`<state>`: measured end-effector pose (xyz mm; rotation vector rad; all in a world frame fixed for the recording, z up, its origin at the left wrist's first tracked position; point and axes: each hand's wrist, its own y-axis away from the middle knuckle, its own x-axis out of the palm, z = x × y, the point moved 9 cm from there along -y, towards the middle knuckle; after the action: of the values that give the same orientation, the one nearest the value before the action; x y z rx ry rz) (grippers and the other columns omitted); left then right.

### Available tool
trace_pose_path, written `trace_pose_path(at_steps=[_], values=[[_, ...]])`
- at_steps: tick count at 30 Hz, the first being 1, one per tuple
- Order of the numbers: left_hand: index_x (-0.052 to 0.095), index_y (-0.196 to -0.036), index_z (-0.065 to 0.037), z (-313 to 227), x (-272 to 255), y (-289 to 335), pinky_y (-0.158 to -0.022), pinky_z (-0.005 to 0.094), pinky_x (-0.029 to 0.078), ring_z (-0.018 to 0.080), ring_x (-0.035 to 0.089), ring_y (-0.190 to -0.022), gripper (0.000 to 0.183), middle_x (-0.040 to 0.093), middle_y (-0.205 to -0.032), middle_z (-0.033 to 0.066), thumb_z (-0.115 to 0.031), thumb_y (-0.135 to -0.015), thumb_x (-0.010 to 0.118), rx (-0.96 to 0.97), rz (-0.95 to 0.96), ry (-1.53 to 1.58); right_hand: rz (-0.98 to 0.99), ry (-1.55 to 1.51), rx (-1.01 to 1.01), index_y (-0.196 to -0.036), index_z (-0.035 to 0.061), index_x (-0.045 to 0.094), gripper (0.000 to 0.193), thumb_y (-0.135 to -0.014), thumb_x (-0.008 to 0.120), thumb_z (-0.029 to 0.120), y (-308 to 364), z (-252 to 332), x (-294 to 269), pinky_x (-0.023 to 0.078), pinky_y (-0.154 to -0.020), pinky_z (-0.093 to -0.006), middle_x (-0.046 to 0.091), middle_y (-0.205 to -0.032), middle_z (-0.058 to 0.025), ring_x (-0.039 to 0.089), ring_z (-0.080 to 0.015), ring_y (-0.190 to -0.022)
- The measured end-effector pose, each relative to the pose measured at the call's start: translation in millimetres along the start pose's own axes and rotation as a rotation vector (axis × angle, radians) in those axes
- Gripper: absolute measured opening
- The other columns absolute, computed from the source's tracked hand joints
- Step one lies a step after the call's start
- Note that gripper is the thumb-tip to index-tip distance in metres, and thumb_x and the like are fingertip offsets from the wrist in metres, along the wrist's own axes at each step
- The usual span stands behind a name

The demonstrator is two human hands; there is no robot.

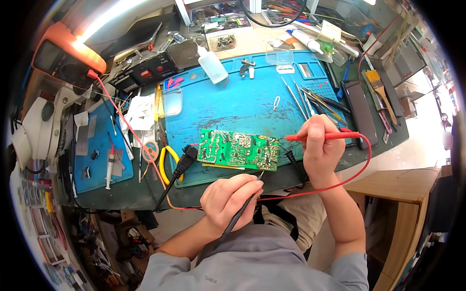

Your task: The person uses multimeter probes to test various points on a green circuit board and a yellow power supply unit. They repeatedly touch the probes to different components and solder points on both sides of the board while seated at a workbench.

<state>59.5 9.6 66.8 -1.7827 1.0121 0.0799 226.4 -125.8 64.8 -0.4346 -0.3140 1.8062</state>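
A green circuit board [238, 149] lies solder side up near the front of the blue work mat [204, 106]. My left hand [231, 200] is closed around a black multimeter probe [237, 217], whose tip reaches the board's lower right edge. In my right hand [320, 148] is a red multimeter probe [297, 138], pointing left at the board's upper right corner; whether either tip touches is too small to tell. The red lead loops below my right wrist. An orange multimeter [68, 56] stands at the far left, a red lead plugged into it.
Left of the board are a black power plug [183, 165] and yellow-handled pliers [167, 162]. A white squeeze bottle [212, 67] lies at the back. Tweezers [296, 99] and other hand tools are at the right, beside a dark phone [360, 114]. A syringe [110, 168] lies on the left mat.
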Motion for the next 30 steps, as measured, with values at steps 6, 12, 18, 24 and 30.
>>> trace_pose_path(at_steps=[6, 12, 18, 24, 30], values=[[0.068, -0.101, -0.009, -4, -9, 4, -0.059, 0.0292, 0.049, 0.0205, 0.063, -0.072, 0.024, 0.069, -0.096, 0.0070, -0.003, -0.079, 0.076, 0.052, -0.042, 0.050, -0.102, -0.044, -0.050, -0.070, -0.0013, 0.057, 0.035, -0.101, 0.047, 0.009, 4, 7, -7, 0.037, -0.049, -0.0244, 0.056, -0.065, -0.0035, 0.046, -0.0072, -0.055], [0.059, -0.100, -0.008, -2, -55, 5, -0.059, 0.0279, 0.045, 0.0191, 0.055, -0.070, 0.020, 0.060, -0.101, 0.0105, -0.010, -0.086, 0.073, -0.013, -0.003, 0.318, -0.155, -0.085, -0.068, -0.072, 0.0010, 0.055, 0.037, -0.104, 0.044, 0.016, 5, 11, -15, 0.034, -0.046, -0.0219, 0.056, -0.065, -0.0031, 0.042, -0.0058, -0.050], [0.055, -0.105, -0.006, 45, -143, -32, -0.056, 0.0261, 0.031, 0.0134, 0.040, -0.070, 0.033, 0.048, -0.089, 0.0056, -0.038, -0.102, 0.058, -0.115, -0.299, 0.196, -0.181, -0.104, -0.047, -0.074, 0.0016, 0.058, 0.040, -0.107, 0.043, 0.020, -27, 34, -15, 0.033, -0.044, -0.0208, 0.056, -0.063, -0.0024, 0.042, -0.0044, -0.048], [0.057, -0.116, -0.001, 129, -136, -95, -0.059, 0.0226, 0.032, 0.0077, 0.043, -0.069, 0.026, 0.051, -0.083, 0.0022, -0.025, -0.106, 0.052, -0.226, -0.214, 0.305, -0.158, -0.184, -0.084, -0.068, 0.0011, 0.060, 0.046, -0.105, 0.050, 0.026, -89, 44, 8, 0.029, -0.042, -0.0222, 0.055, -0.058, -0.0011, 0.043, -0.0024, -0.048], [0.057, -0.114, -0.001, 154, -131, -82, -0.057, 0.0217, 0.033, 0.0080, 0.042, -0.067, 0.023, 0.053, -0.083, 0.0040, -0.022, -0.105, 0.054, -0.249, -0.258, 0.338, -0.062, -0.255, -0.192, -0.062, 0.0009, 0.057, 0.051, -0.106, 0.049, 0.025, -111, 24, 26, 0.029, -0.042, -0.0238, 0.053, -0.054, -0.0003, 0.041, -0.0031, -0.046]])
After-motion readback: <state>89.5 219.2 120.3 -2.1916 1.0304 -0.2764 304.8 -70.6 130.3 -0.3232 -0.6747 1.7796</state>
